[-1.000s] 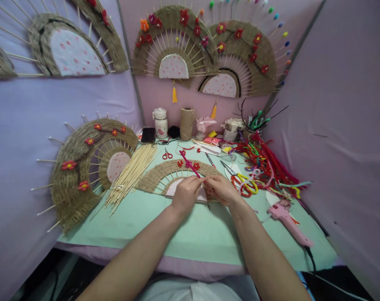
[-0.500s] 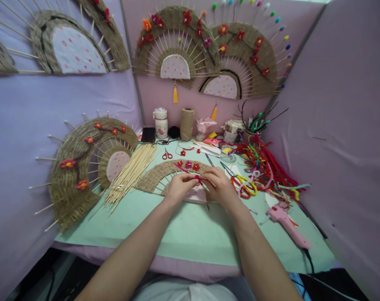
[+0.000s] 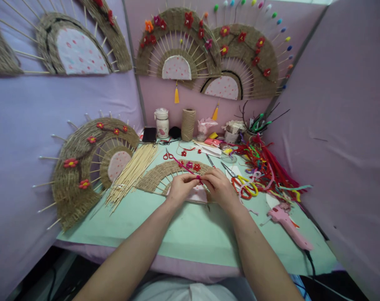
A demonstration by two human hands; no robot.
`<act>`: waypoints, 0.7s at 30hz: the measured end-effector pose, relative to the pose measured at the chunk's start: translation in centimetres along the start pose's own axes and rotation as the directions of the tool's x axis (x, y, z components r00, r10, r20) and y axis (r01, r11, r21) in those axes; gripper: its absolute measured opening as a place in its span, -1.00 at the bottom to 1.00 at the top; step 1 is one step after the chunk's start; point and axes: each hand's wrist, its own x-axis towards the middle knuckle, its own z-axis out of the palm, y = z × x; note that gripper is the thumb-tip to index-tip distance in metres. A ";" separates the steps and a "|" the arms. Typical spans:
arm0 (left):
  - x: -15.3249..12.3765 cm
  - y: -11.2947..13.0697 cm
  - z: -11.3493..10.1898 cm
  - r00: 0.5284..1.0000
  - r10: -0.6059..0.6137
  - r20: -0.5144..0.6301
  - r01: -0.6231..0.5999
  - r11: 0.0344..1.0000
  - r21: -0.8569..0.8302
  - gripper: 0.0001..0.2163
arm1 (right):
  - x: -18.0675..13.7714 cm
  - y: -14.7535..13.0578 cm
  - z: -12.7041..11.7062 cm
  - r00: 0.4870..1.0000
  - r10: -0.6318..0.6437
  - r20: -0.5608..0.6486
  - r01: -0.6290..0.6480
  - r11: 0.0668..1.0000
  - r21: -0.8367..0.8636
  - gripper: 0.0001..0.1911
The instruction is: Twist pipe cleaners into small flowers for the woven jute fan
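Observation:
My left hand [image 3: 180,190] and my right hand [image 3: 219,188] meet over the middle of the table, both pinched on a magenta pipe cleaner [image 3: 185,166] whose free end sticks up and back to the left. Right beneath them lies a half-round woven jute fan [image 3: 154,177] with small red flowers [image 3: 196,167] along its arc and a pale dotted centre mostly hidden by my hands. The pipe cleaner looks bent or looped at my fingertips; the exact shape is too small to make out.
A bundle of bamboo sticks [image 3: 132,173] lies left of the fan, beside a finished fan [image 3: 83,167] leaning on the left wall. Scissors [image 3: 243,182], a heap of pipe cleaners [image 3: 265,165] and a pink glue gun [image 3: 285,221] sit right. A twine spool [image 3: 186,124] and jar [image 3: 162,122] stand behind.
My hands have lifted slightly and drawn closer together. The pipe cleaner's free end has swung lower and further left as my fingers work it.

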 end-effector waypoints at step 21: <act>0.5 -2.0 -0.1 0.928 0.370 -0.038 -0.339 0.885 0.320 -0.86 | 0.0 -1.0 0.3 0.997 0.077 0.002 -0.077 0.995 -0.059 -0.84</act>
